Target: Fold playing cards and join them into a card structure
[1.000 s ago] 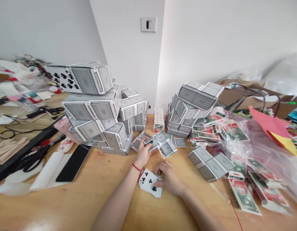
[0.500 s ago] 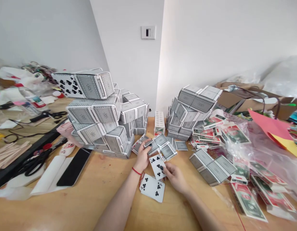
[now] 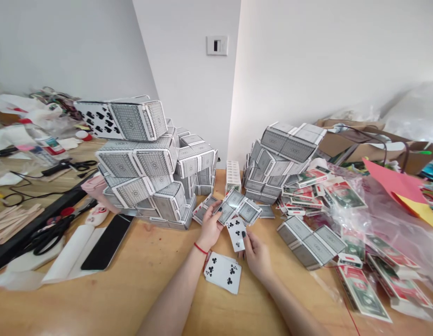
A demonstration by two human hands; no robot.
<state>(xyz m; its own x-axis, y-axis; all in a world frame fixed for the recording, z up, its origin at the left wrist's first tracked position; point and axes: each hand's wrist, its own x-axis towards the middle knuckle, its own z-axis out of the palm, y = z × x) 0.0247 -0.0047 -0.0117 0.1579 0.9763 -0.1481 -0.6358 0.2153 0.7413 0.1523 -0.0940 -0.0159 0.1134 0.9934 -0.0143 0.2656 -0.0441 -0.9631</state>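
Note:
Between my two hands is a piece of joined playing cards (image 3: pixel 233 199) with grey patterned backs; the fingers of my left hand (image 3: pixel 212 227) are closed on its left end. My right hand (image 3: pixel 255 252) pinches a five of clubs (image 3: pixel 236 235), face up, its top edge against the lower side of the joined piece. Below my hands lies a loose pile of cards with a four of clubs (image 3: pixel 223 273) on top. Another patterned card (image 3: pixel 199 212) lies on the table just behind my left hand, partly hidden by it.
Stacked card boxes stand at the left (image 3: pixel 153 163) and right (image 3: pixel 282 154), with a white box (image 3: pixel 233 175) between them. A joined card block (image 3: pixel 310 242) and card packs (image 3: pixel 363 289) lie to the right. A phone (image 3: pixel 107 242) and scissors (image 3: pixel 55 231) lie left.
The five of clubs has moved slightly up and right with my right hand, closer to the joined piece. My left hand has turned that piece a little and shifted it right.

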